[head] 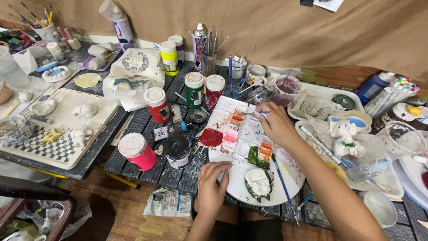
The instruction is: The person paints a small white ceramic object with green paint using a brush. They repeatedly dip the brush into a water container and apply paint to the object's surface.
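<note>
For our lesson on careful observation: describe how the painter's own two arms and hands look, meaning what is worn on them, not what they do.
Both arms are bare from the frame's edge to the fingertips: no sleeves, gloves, watch or bracelets show. The left hand and right hand show no rings that I can make out. Fingernails look short and unpainted, though too small to be sure.

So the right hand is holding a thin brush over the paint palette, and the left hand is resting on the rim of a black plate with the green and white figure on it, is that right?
Not quite: the plate is white, not black. The head view shows the left hand resting on its rim beside the green and white figure. The rest holds: the right hand holds a thin brush over the paint palette.
</note>
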